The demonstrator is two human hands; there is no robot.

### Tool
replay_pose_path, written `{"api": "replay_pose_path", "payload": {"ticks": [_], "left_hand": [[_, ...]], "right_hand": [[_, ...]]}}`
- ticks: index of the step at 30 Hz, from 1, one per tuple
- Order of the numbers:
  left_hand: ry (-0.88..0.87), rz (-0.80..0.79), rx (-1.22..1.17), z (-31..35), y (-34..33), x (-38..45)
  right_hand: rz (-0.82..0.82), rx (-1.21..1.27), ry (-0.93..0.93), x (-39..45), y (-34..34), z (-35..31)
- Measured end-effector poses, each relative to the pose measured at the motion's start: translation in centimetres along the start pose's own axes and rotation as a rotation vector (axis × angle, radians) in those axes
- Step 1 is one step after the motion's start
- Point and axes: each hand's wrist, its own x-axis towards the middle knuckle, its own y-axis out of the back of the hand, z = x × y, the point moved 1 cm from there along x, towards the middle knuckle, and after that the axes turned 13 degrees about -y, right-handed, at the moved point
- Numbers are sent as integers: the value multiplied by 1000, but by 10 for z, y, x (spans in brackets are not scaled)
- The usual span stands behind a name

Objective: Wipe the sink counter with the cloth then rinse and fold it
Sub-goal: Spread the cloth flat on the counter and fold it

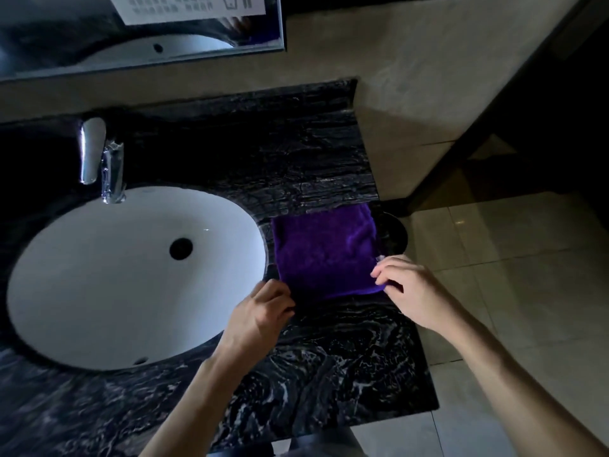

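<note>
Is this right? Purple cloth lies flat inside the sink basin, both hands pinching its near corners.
Not quite. The head view shows the cloth on the black counter right of the sink, not in the basin. The rest holds: left hand and right hand pinch its near corners.

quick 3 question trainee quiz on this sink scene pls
1. True or false: the purple terry cloth lies inside the white oval basin.
2. Which hand pinches the cloth's near right corner?
3. The chrome tap is: A running, B off, C missing.

Key
1. False: it lies flat on the black marble counter, right of the basin.
2. The right hand; the left hand pinches the near left corner.
3. B
</note>
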Motion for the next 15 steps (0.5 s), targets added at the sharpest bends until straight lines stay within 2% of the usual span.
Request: {"api": "replay_pose_path", "payload": {"ticks": [2,6,9,12,15], "left_hand": [[-1,20,30,3,2,3],[73,198,0,13,1,53],[189,145,56,17,-20,97],[328,34,217,5,-40,101],[394,11,299,-4,-47,93]], "right_hand": [[71,-29,-21,-1,3,-10],[325,37,-110,29,-7,-51],[248,-104,-136,63,-38,-73],[196,-365,-202,75,-59,-55],[185,-473,-243,73,-60,-34]]}}
